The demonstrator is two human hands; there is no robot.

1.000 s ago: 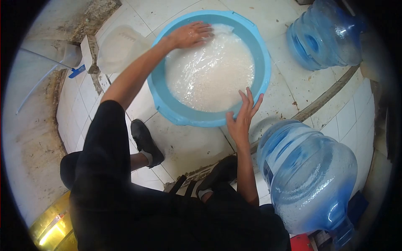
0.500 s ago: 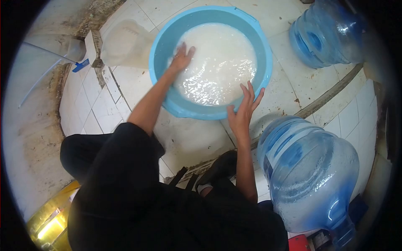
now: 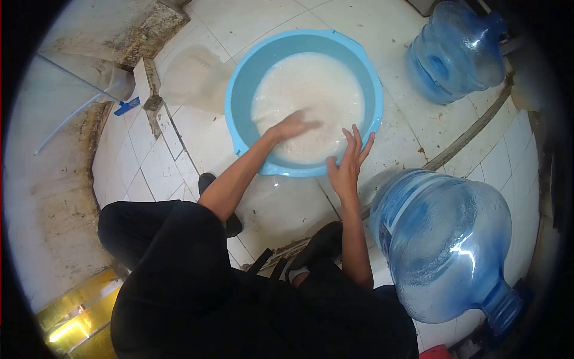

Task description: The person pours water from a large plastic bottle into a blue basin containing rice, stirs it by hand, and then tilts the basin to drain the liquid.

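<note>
Head view: a person in black clothing (image 3: 251,317), both bare hands at a light-blue basin (image 3: 241,99), observed by a bystander in the room. The basin stands on the white-tiled floor (image 3: 403,119), inward from the floor's left edge, and holds cloudy whitish liquid (image 3: 311,78). The left hand (image 3: 294,125) reaches over the basin's near left rim to the middle of the contents; its outstretched fingers are blurred, and I cannot tell how far its grip is closed or whether it has hold of anything. The right hand (image 3: 348,161) lies at the near right part of the rim, fingers well spread and thumb apart, its grip loose and wide rather than clenched. Just left of the basin is a translucent container (image 3: 194,81); farther left, near the floor's edge by the stained wall (image 3: 54,197), is a blue-headed tool (image 3: 127,106). To the right, a dark strip (image 3: 445,157) crosses the floor. A large clear-blue jug (image 3: 448,245) lies on its near side, close to the right forearm, and a second jug (image 3: 454,57) on its far side, well apart from the basin. A shiny golden object (image 3: 81,323) occupies the near left corner.
</note>
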